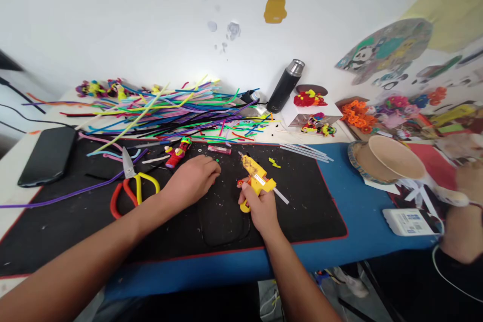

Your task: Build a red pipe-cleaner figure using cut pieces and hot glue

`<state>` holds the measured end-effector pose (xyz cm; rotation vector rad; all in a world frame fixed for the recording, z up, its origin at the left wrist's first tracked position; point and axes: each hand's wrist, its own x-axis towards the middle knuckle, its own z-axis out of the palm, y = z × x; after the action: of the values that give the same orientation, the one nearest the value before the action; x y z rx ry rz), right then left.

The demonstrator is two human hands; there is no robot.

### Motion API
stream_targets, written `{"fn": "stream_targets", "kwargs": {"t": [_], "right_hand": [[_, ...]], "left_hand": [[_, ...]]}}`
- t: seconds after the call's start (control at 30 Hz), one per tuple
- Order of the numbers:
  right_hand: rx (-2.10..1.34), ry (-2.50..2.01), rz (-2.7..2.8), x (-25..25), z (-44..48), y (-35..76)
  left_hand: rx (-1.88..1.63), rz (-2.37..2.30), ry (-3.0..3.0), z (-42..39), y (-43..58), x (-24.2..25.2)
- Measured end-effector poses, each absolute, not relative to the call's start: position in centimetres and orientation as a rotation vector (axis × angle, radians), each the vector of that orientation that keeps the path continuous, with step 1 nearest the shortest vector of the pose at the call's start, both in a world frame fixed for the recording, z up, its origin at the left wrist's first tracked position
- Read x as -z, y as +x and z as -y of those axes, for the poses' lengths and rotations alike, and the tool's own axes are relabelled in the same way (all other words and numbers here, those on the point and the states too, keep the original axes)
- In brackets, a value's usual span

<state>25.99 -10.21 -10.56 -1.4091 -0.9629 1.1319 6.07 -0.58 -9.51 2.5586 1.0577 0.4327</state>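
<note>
My right hand (263, 209) is wrapped round the handle of a yellow hot glue gun (256, 171), its nozzle pointing away and slightly left. A clear glue stick (281, 195) sticks out of its back end. By my right thumb shows a small red piece (243, 182), its kind unclear. My left hand (194, 176) rests palm down on the black mat (302, 211), fingers curled together; what they hold, if anything, is hidden. A tiny green bit (218, 160) lies at its fingertips. Just behind it is a red pipe-cleaner figure (177, 155) with a green top.
Red-and-yellow-handled scissors (130, 183) lie beside my left forearm, a black phone (47, 156) farther left. Pipe cleaners (181, 108) pile along the wall near a black thermos (284, 88). Glue sticks (305, 152) and bowls (396, 156) lie right, near another person's arm (462, 226).
</note>
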Motion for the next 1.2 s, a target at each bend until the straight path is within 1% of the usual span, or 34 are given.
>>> {"fn": "stream_targets", "kwargs": {"t": [0.2, 0.3, 0.43, 0.6, 0.87, 1.07, 1.2], "right_hand": [[-1.133, -1.428, 0.971, 10.6, 10.3, 26.0], [-1.139, -1.424, 0.98, 10.6, 10.3, 26.1], [-1.127, -1.425, 0.983, 10.6, 10.3, 26.0], [-1.13, -1.429, 1.018, 10.5, 10.3, 26.1], [-1.132, -1.432, 1.012, 10.6, 10.4, 26.0], [-1.113, -1.436, 1.024, 10.7, 10.3, 26.0], [-1.131, -1.435, 1.045, 10.6, 10.4, 26.1]], "left_hand": [[-0.521, -1.05, 2.52, -0.3, 6.3, 8.9], [-0.572, -1.075, 2.171, 0.4, 6.1, 8.1], [-0.553, -0.928, 1.6, 1.6, 5.8, 6.7], [-0.519, -0.877, 1.345, 2.5, 5.8, 5.2], [-0.505, -0.943, 1.264, 3.5, 5.8, 4.8], [-0.671, -0.982, 1.583, 3.9, 6.1, 5.1], [-0.635, -0.999, 1.746, 4.0, 6.9, 5.5]]}}
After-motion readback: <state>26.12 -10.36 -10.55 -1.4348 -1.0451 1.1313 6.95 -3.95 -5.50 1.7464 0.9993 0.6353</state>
